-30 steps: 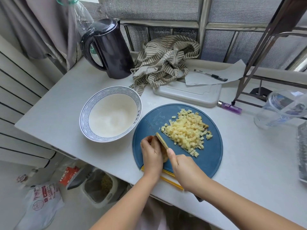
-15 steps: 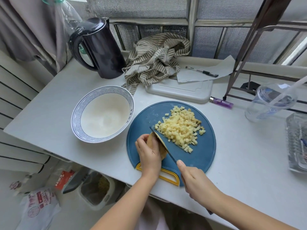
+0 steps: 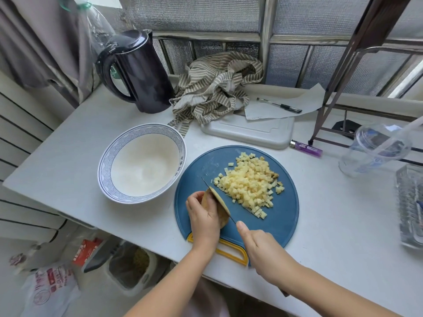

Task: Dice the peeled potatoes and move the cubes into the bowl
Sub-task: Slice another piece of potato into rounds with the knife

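Observation:
A round blue cutting board [image 3: 281, 216] with a yellow handle lies on the white counter. A heap of small potato cubes [image 3: 249, 181] covers its middle. My left hand [image 3: 202, 213] grips a peeled potato piece [image 3: 223, 215] at the board's near left. My right hand [image 3: 263, 250] holds a knife [image 3: 217, 197], its blade set against the potato's right side and pointing far-left. An empty white bowl [image 3: 107, 165] with a blue patterned rim stands just left of the board.
A black kettle [image 3: 139, 72] stands at the back left, a striped cloth [image 3: 215, 88] behind the bowl. A white board [image 3: 249, 131], paper, pen [image 3: 279, 105] and purple lighter [image 3: 306, 148] lie behind the blue board. A plastic cup [image 3: 375, 152] and clear tray [image 3: 409, 202] sit right.
The knife has come back along the potato, and my right hand has drawn toward me. My left hand has kept its hold on the potato piece.

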Demonstrator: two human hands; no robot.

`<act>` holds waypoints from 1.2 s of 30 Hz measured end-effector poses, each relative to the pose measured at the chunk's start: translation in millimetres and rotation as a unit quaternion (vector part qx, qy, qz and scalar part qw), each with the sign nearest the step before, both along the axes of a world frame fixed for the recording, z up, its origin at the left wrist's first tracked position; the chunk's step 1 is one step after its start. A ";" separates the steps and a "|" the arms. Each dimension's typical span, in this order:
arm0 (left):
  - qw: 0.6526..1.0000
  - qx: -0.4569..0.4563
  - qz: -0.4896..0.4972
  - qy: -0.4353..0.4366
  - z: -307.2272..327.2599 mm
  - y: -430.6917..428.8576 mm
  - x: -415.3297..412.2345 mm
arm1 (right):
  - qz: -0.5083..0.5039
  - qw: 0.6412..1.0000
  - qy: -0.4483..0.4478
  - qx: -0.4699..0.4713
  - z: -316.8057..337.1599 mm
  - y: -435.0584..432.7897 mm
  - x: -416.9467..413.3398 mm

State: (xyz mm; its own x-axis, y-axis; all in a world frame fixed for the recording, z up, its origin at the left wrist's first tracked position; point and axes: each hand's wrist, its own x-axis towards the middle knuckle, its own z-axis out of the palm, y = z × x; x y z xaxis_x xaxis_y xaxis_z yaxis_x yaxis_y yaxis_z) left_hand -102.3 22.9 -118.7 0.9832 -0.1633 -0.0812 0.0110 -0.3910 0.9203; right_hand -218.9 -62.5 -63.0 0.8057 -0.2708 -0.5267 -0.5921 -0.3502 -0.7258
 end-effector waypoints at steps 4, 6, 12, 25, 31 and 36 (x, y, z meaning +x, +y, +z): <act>1.000 0.014 0.010 0.023 2.5 -1.7 2.8 | 0.006 1.000 0.006 0.005 -6.4 -3.0 12.1; 0.999 0.016 0.012 0.027 2.5 -1.5 3.0 | 0.009 1.000 0.012 0.004 -8.8 -3.7 16.6; 1.000 0.016 0.001 0.024 1.9 -1.2 4.8 | -0.002 1.000 0.023 0.007 -7.1 -4.7 26.5; 1.000 0.009 -0.016 0.002 1.5 0.8 4.3 | 0.004 0.999 0.028 0.031 -8.7 -9.4 45.8; 1.000 0.002 -0.014 -0.002 -0.1 2.1 3.3 | -0.002 0.999 0.028 0.030 -17.9 -10.1 55.8; 1.000 0.004 -0.018 -0.004 -0.5 1.9 4.6 | -0.010 0.999 0.017 0.045 -22.5 -8.3 53.8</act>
